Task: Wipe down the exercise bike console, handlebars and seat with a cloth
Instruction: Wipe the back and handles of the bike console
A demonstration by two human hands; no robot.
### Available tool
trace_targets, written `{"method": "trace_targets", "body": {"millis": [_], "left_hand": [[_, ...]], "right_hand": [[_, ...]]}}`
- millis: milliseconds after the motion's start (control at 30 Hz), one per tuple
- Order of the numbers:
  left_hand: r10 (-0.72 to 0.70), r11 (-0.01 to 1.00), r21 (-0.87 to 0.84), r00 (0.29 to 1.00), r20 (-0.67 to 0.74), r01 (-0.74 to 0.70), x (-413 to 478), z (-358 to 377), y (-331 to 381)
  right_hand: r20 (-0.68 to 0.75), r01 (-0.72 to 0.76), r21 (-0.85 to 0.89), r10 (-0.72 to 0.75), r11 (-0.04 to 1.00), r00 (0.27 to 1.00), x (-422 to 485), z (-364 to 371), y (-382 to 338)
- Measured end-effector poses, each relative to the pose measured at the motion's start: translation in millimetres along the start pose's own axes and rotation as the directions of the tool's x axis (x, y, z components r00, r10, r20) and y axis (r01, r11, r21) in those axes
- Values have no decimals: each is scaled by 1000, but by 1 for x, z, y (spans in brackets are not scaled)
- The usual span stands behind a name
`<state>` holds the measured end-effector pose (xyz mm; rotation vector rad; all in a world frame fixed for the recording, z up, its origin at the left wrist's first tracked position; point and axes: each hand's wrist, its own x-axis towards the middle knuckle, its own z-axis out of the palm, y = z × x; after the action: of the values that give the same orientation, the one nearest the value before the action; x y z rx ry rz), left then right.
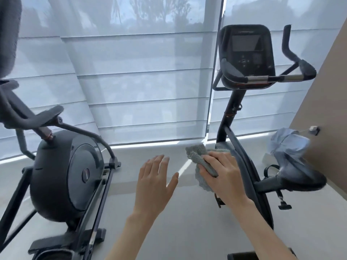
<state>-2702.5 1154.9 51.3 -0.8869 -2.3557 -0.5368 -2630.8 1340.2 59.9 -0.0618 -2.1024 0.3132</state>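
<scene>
The black exercise bike stands at the right, with its console (246, 51) high up and dark. Black handlebars (293, 59) curve out to the right of the console, with a metal grip bar below it. The black seat (300, 175) sits low at the right, its back part partly wrapped in light blue plastic. My right hand (223, 175) grips a folded grey cloth (199, 158) in front of the bike's frame, left of the seat. My left hand (155, 182) hovers beside it with fingers spread, holding nothing.
A black elliptical trainer (69, 175) fills the left side, its arms reaching up to the left edge. Sheer white blinds (131, 81) cover the windows behind. A beige wall (328, 109) runs close along the right of the bike. Pale floor (150, 231) lies between the two machines.
</scene>
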Motion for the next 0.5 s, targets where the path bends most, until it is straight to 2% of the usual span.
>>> {"method": "trace_targets", "body": {"millis": [267, 500], "left_hand": [[-17, 1000, 17, 1000, -13, 17, 139, 99, -53], [59, 998, -34, 995, -80, -62, 275, 203, -121]], "right_hand": [[-30, 37, 15, -37, 999, 999, 99, 119, 95], [-55, 29, -43, -32, 999, 998, 186, 240, 176]]}}
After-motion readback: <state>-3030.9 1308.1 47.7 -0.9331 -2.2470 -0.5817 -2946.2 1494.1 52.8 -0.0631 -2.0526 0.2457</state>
